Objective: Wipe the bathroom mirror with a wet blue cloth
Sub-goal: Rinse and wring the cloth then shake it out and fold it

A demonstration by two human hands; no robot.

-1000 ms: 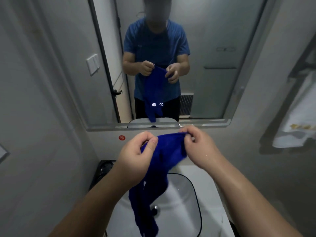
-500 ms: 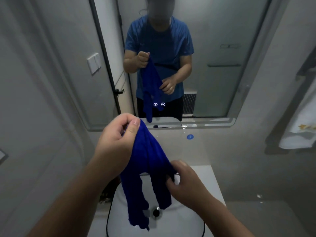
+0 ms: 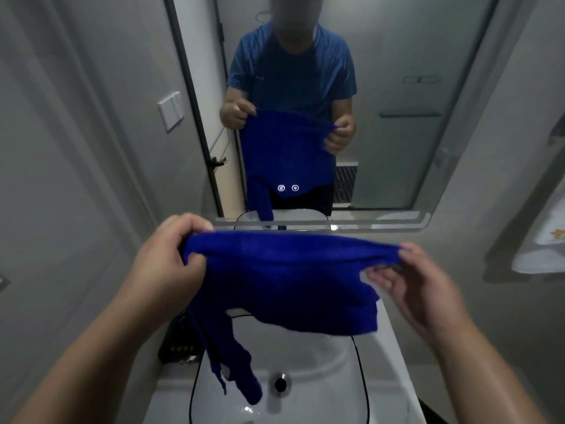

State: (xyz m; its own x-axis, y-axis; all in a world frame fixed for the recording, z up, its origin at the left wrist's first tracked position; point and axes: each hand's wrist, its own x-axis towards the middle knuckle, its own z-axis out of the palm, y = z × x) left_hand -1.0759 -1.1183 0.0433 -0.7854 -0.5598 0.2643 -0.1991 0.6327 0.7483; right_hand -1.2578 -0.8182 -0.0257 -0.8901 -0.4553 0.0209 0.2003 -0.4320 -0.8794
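Observation:
A deep blue cloth (image 3: 284,280) is stretched wide between my two hands above the sink, with one ragged end hanging down toward the drain. My left hand (image 3: 171,258) pinches its left top corner. My right hand (image 3: 419,286) grips the right top corner between thumb and fingers. The bathroom mirror (image 3: 397,71) hangs on the wall straight ahead, above my hands, and reflects a person in a blue shirt holding the same cloth. Neither hand touches the mirror.
A white sink (image 3: 321,356) with a round drain (image 3: 279,383) sits below the cloth. A white towel (image 3: 544,243) hangs at the right wall. A wall switch (image 3: 170,111) is on the left, and two lit touch icons (image 3: 287,188) glow low on the mirror.
My right hand rose from low on the cloth to its right top corner, and both hands pulled apart, spreading the bunched cloth wide. My left hand dropped slightly.

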